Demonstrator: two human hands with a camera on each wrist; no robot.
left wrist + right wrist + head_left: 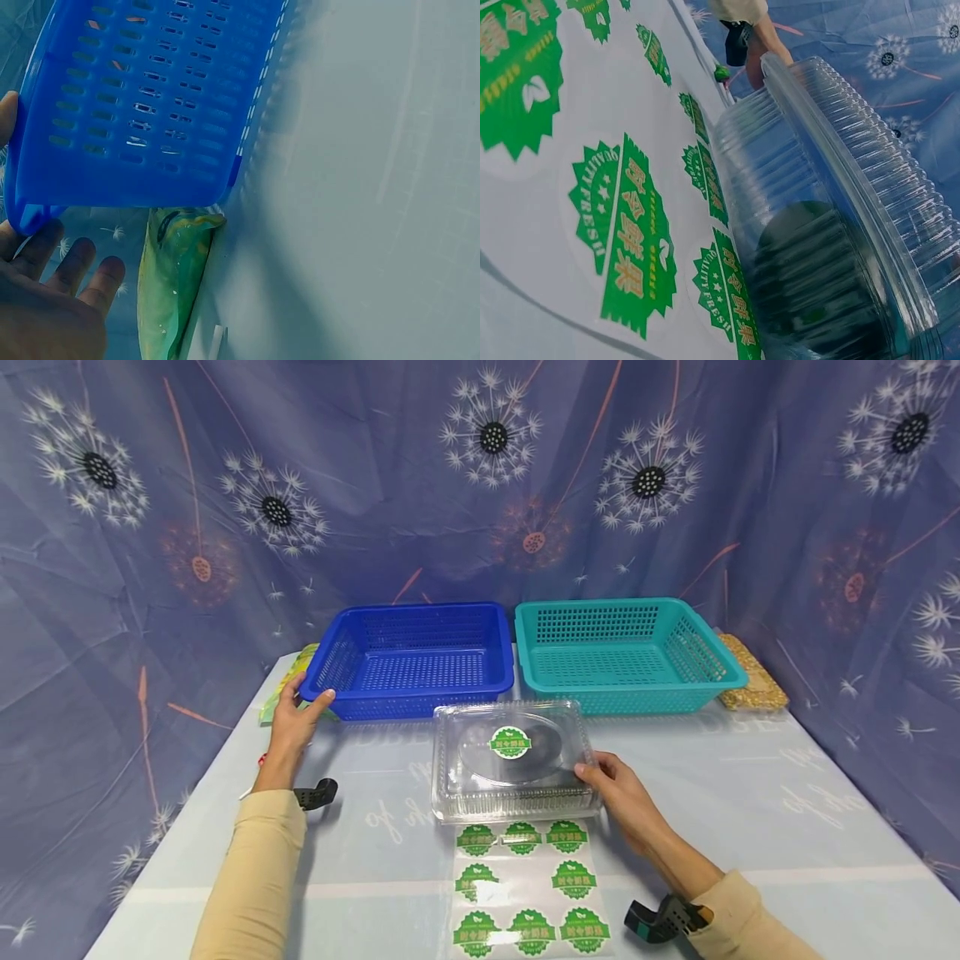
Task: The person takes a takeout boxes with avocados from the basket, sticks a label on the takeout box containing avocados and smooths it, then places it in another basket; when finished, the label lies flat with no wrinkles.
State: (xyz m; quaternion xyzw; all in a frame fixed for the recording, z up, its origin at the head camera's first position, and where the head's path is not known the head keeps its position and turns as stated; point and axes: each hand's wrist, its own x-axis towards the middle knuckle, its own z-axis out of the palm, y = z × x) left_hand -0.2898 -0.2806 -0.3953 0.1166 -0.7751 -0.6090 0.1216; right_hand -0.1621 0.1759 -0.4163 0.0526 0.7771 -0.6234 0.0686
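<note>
My left hand (290, 727) grips the front left corner of a blue plastic basket (420, 703), thumb on the front rim and fingers along the left side. In the left wrist view, its fingers (69, 271) lie by the rim. With my right hand (624, 795) I hold the right edge of a clear plastic clamshell container (457, 793), thumb on top. A green round sticker (510, 742) is on its lid, and something dark and round (810, 262) shows inside. Nearer me lies a sheet of green stickers (521, 902). Whether the container touches the table is hard to tell.
A teal basket (637, 700) stands right of the blue one. Beside it is a bag of yellow grains (753, 681). Left of the blue basket lies a green and yellow packet (176, 277). A dandelion-print curtain (375, 510) hangs behind the white table (375, 902).
</note>
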